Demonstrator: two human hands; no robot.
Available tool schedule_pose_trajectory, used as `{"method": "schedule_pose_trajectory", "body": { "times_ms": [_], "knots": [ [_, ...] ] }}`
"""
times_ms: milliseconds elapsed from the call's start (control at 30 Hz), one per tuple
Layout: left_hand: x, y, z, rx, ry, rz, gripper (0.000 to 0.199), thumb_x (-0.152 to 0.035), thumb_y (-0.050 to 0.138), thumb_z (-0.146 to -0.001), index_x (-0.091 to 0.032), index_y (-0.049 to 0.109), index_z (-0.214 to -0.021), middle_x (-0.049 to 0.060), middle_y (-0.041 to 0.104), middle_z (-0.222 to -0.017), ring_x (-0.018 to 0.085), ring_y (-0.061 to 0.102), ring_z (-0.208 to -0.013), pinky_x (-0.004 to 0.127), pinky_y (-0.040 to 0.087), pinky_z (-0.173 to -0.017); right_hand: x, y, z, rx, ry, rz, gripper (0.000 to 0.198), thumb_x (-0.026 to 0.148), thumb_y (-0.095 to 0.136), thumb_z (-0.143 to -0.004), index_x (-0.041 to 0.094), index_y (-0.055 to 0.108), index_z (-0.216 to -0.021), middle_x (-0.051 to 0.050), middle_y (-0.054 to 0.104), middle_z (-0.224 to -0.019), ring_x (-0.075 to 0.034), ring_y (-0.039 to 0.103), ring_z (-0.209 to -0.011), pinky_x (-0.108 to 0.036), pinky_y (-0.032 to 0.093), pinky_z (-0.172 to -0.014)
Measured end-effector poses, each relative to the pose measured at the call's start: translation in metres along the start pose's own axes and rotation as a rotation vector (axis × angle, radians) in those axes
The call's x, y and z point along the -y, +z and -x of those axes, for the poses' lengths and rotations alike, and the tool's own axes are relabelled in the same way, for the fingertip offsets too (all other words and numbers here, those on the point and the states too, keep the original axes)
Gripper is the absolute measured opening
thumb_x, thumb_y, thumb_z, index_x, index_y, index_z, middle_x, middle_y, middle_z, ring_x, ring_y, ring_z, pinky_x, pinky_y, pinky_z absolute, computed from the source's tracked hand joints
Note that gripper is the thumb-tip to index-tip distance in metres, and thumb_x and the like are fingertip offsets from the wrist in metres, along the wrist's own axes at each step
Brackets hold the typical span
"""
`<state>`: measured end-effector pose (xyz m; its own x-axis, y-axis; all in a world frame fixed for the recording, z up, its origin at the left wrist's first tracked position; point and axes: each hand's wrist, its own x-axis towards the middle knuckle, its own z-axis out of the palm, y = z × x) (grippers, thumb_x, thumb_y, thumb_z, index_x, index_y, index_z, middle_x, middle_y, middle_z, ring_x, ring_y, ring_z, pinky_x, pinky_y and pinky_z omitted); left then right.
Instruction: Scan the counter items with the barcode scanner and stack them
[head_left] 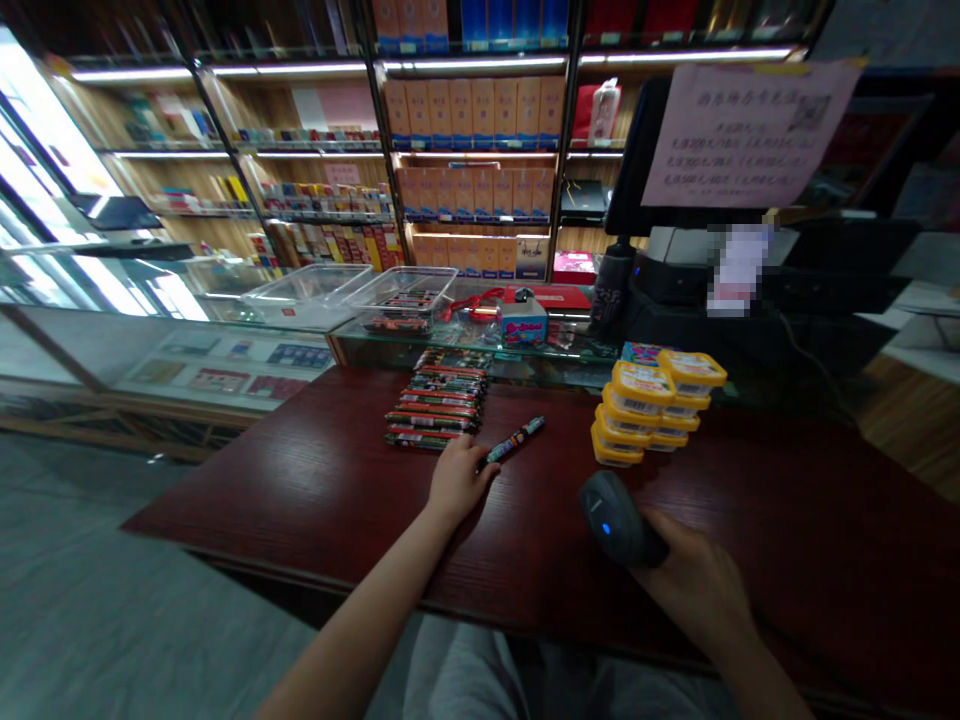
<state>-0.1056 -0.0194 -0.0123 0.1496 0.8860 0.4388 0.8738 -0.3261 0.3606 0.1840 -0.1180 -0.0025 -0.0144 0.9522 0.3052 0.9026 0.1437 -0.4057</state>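
Note:
My left hand point(457, 477) rests on the dark red table, its thumb and fingers closed on the near end of a patterned pen point(517, 438) that points away to the right. Just beyond that hand lies a row of similar pens point(439, 400), stacked side by side in several lines. My right hand point(697, 575) is wrapped round the handle of a dark barcode scanner point(616, 520), which shows a blue light. The scanner is held above the table, its head turned towards the left and away from me.
Yellow-lidded tubs point(641, 385) stand stacked at the right. Behind the table are a glass counter point(360, 345), a clear bin point(450, 280) with pens, a second clear bin point(300, 290), a small blue-pink box point(523, 325) and a monitor with a paper sign point(750, 130). Stocked shelves line the back.

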Motion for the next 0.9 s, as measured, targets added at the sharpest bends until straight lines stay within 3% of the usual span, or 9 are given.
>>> {"method": "schedule_pose_trajectory", "body": {
  "times_ms": [167,300,400,600,900],
  "knots": [
    [0.002,0.002,0.0,-0.074,-0.111,0.253,0.021,-0.03,0.052,-0.085,-0.02,0.063,-0.099,0.005,0.066,-0.087,0.019,0.06,-0.08,0.031,0.046,-0.075,0.013,-0.01,-0.006,0.099,0.054,-0.244,0.031,0.032,0.06,-0.072,0.028,0.065,-0.102,-0.003,0.074,-0.092,-0.023,0.068,-0.08,-0.03,0.048,-0.068],
    [0.004,0.0,0.0,-0.028,-0.331,0.57,0.029,-0.042,0.047,-0.085,-0.018,0.061,-0.089,-0.001,0.06,-0.061,0.012,0.054,-0.05,0.022,0.041,-0.049,0.024,-0.014,-0.01,0.201,0.097,-0.388,0.031,0.034,0.063,-0.07,0.024,0.066,-0.1,-0.004,0.073,-0.093,-0.024,0.067,-0.084,-0.032,0.049,-0.076],
    [0.003,-0.001,-0.001,-0.001,-0.442,0.75,0.032,-0.046,0.052,-0.08,-0.016,0.061,-0.087,-0.003,0.056,-0.054,0.01,0.048,-0.04,0.02,0.036,-0.04,0.033,-0.013,-0.013,0.209,0.12,-0.514,0.029,0.035,0.066,-0.068,0.022,0.067,-0.093,-0.004,0.073,-0.091,-0.023,0.066,-0.084,-0.032,0.049,-0.075],
    [-0.002,-0.004,-0.002,0.022,-0.519,0.778,0.028,-0.039,0.059,-0.076,-0.014,0.063,-0.088,-0.004,0.057,-0.049,0.01,0.05,-0.039,0.021,0.039,-0.042,0.045,-0.011,-0.02,0.193,0.115,-0.697,0.029,0.035,0.069,-0.064,0.018,0.067,-0.087,-0.004,0.072,-0.086,-0.022,0.065,-0.082,-0.032,0.049,-0.076],
    [0.001,-0.003,0.0,0.025,-0.488,0.707,0.026,-0.037,0.056,-0.078,-0.015,0.064,-0.09,-0.004,0.059,-0.05,0.01,0.055,-0.042,0.018,0.04,-0.043,0.046,-0.011,-0.021,0.234,0.158,-0.771,0.025,0.036,0.068,-0.066,0.017,0.065,-0.082,-0.002,0.07,-0.079,-0.02,0.064,-0.074,-0.031,0.05,-0.072]
  ]
}}
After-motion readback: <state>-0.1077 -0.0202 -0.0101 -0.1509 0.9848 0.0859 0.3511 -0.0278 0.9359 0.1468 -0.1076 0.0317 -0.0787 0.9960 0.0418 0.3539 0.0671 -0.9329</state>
